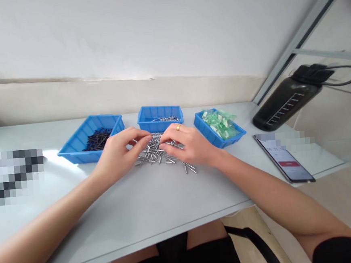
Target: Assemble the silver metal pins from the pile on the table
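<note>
A loose pile of thin silver metal pins (155, 153), rivet-like in shape, lies on the table between my two hands. My left hand (120, 150) reaches over the pile's left side, thumb and forefinger tips pinched close together. From the right comes my right hand (188, 144), a gold ring on one finger, its thumb and forefinger also drawn together above the pins. Whatever either pinch holds is too small to make out. Just behind the hands stands a blue bin (160, 125) with some silver pins in it.
At left, a blue bin (70, 150) contains black screw-like pieces (97, 140). Another blue bin (215, 138) at right holds green-and-clear plastic packets (220, 124). Farther right are a phone (284, 159) and a dark water bottle (288, 98). A wall rises behind the table (169, 205).
</note>
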Action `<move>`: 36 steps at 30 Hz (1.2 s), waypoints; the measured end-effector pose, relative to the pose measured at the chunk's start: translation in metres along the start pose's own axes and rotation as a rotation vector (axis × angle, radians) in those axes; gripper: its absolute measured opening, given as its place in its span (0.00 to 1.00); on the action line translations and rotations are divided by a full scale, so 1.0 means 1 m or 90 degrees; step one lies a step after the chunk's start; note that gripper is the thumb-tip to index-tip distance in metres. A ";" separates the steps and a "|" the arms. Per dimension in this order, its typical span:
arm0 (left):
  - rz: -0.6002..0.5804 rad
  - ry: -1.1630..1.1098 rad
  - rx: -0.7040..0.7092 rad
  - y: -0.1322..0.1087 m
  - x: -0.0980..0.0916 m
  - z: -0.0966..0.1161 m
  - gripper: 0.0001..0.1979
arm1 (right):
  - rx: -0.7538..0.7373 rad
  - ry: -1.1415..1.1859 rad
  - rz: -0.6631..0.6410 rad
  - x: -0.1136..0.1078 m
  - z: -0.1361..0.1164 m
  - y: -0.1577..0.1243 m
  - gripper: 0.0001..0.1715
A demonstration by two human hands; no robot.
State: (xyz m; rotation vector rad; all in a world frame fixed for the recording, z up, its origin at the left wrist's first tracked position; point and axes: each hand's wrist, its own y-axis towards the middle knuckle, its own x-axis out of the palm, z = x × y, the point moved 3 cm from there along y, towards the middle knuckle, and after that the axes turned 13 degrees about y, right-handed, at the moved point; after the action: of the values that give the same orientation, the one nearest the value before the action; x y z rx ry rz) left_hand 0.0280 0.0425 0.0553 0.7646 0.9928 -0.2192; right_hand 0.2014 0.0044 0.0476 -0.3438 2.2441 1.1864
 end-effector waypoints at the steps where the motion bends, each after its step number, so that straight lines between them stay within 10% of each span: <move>1: -0.007 -0.003 0.004 0.000 0.000 0.000 0.10 | 0.006 0.012 0.005 -0.001 -0.001 0.000 0.06; 21: -0.086 0.110 0.129 -0.005 0.015 -0.008 0.13 | 0.284 0.117 0.139 -0.009 0.024 -0.001 0.17; 25: -0.111 0.160 0.191 -0.007 0.017 -0.007 0.14 | 0.331 0.105 0.104 -0.004 0.034 -0.004 0.37; 36: -0.174 0.191 0.310 -0.008 0.023 -0.005 0.12 | 0.217 -0.074 -0.066 0.006 0.023 -0.004 0.12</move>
State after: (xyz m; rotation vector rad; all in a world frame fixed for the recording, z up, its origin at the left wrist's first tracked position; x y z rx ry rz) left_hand 0.0331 0.0439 0.0305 1.1248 1.3530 -0.6117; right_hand 0.2065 0.0213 0.0312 -0.2450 2.2446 0.7332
